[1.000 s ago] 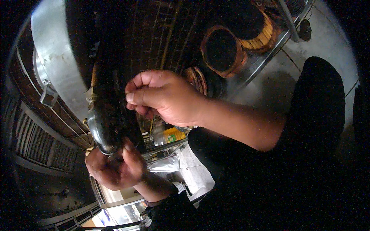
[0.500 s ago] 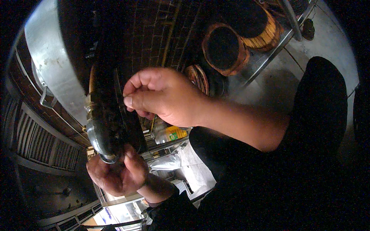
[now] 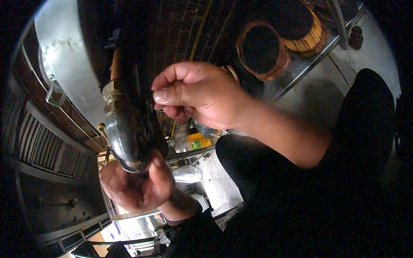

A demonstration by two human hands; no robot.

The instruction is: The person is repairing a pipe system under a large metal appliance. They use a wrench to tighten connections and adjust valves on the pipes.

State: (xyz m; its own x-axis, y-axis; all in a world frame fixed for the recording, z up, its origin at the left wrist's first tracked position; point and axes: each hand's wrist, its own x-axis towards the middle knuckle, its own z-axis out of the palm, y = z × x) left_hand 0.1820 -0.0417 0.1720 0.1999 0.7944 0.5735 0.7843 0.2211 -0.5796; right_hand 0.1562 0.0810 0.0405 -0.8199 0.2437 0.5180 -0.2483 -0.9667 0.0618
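A rounded, shiny metal pipe fitting (image 3: 121, 139) hangs at left of centre, with a brass nut (image 3: 112, 96) above it and a copper-coloured pipe (image 3: 116, 64) rising from that. My left hand (image 3: 137, 189) is curled under the fitting's lower end, thumb on its right side and fingers around it. Just right of the fitting, my right hand (image 3: 198, 92) has thumb and fingertips pressed together beside dark parts. Whatever it pinches, if anything, I cannot make out. A small brass-coloured piece (image 3: 103, 132) sticks out on the fitting's left.
A big pale metal pot (image 3: 64, 51) with a side handle (image 3: 56, 92) stands at upper left. Dark-topped round tubs (image 3: 260, 47) sit upper right behind a metal rail (image 3: 301, 71). A bottle of yellow liquid (image 3: 198, 142) stands beyond my right wrist. A slatted grille (image 3: 51, 150) is at left.
The whole view has shifted slightly, with things appearing a little further right. My left hand stays at the fitting's end; my right hand keeps its pinch beside it.
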